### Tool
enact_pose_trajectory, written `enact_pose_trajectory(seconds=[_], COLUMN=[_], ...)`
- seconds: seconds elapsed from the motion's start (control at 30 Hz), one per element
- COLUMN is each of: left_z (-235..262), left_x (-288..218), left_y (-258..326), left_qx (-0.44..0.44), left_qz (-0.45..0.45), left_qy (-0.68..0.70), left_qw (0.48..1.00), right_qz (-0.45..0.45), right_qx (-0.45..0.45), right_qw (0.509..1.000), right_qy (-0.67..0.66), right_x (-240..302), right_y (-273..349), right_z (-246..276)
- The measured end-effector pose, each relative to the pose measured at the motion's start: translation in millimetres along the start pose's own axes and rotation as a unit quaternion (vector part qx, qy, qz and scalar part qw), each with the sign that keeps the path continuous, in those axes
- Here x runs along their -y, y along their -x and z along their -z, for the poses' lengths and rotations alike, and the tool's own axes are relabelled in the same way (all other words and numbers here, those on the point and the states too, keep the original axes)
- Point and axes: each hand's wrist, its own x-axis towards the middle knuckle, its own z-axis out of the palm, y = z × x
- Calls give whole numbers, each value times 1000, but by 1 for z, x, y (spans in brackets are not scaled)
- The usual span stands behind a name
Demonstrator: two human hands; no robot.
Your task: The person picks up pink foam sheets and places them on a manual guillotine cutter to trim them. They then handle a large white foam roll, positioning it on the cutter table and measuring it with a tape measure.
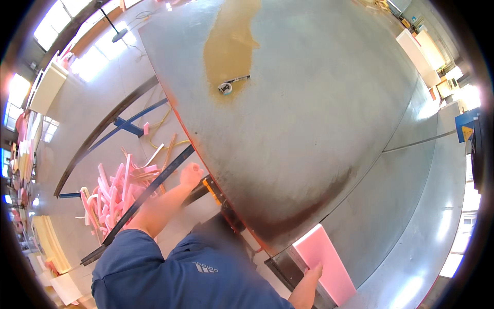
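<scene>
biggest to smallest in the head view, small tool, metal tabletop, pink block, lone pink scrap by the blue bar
Metal tabletop
Pink block
Small tool
Pink scrap
Apparent size only; the block is nearer than the tool.

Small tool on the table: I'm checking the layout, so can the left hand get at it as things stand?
Probably not without leaning or stepping: the left hand is beside the table, and the tool lies well ahead of it. Nothing visible seems to block the way.

Tape measure (225, 88) on table (319, 123), strips (114, 198) at left, block (329, 260) in right hand (312, 273)
</scene>
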Motion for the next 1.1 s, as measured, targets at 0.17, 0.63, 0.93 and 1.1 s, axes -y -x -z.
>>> enact_pose_trajectory(seconds=[0.17,0.63,0.93,1.1], left_z=[17,15,49,48], left_x=[-81,-276,-292,-329], left_y=[-79,-279,-308,-303], left_qx=[-78,-85,-93,-31], left_qz=[-96,-101,2,-132], left_qy=[-7,-198,-24,-228], left_qw=[992,971,995,964], right_qz=[-10,-89,-58,-83], right_qx=[46,-29,8,-24], right_qw=[996,995,998,996], right_qy=[-81,-38,-12,-4], right_x=[-16,-2,20,42], right_y=[-40,49,64,96], right_z=[7,17,3,-10])
